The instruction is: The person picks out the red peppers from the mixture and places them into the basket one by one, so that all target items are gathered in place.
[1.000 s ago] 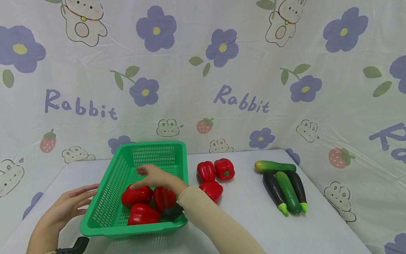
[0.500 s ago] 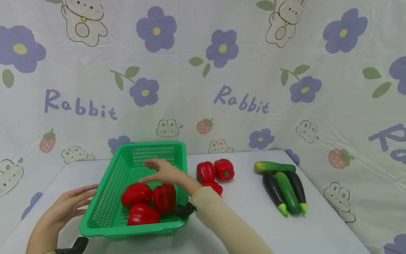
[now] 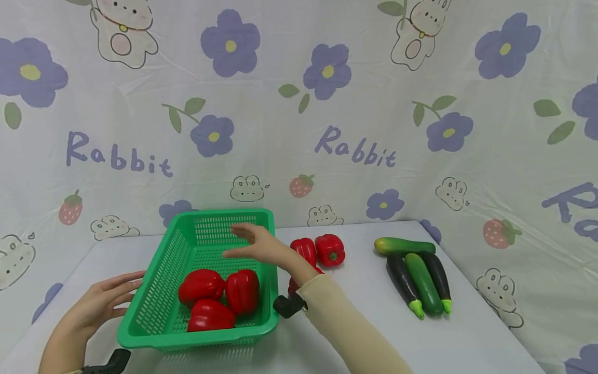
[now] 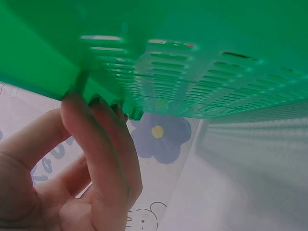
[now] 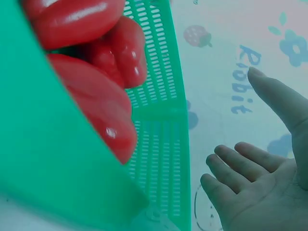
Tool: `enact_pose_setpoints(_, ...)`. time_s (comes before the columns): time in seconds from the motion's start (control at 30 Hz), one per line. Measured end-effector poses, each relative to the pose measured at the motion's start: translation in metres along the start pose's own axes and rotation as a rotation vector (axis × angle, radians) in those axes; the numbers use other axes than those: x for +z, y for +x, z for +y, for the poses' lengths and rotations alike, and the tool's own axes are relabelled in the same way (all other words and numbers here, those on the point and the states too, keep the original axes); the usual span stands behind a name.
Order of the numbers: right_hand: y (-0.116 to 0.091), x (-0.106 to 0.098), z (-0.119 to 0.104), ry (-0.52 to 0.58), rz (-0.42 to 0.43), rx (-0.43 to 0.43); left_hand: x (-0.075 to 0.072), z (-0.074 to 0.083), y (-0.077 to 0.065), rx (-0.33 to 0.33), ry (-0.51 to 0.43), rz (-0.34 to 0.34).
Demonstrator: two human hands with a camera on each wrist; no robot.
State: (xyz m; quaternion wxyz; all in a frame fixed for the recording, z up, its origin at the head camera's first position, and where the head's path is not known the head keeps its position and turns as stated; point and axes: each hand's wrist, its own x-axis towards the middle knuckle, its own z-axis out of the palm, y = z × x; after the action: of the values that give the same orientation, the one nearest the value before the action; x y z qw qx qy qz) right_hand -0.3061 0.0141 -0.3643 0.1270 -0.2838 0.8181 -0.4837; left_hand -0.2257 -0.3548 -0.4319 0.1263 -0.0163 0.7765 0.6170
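Note:
A green plastic basket stands on the left part of the table. Three red bell peppers lie at its near end. At the basket's left side, my left hand has its fingertips right at the rim; in the left wrist view, its bent fingers reach up under the lip. My right hand is over the basket's right side, thumb and fingers spread, holding nothing. In the right wrist view, the right palm appears beside the basket wall, apart from the peppers.
Right of the basket lie more red bell peppers, one mostly hidden behind the right forearm. Farther right, two eggplants and a green cucumber-like vegetable lie below a yellow-tipped one. A patterned cloth hangs behind the table.
My right hand has risen off the peppers in the basket and moved right and back towards the right rim. The left hand and the basket have stayed put.

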Motion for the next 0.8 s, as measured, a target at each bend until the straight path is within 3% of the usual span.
enact_pose_setpoints(0.43, -0.014, -0.028, 0.024, 0.084, 0.096, 0.006, -0.001, 0.0, -0.001, 0.014, -0.004, -0.009)
enact_pose_setpoints(0.8, -0.023, -0.049, 0.051, 0.074, 0.219, 0.035, -0.001, 0.0, 0.0, 0.011, 0.006, -0.011)
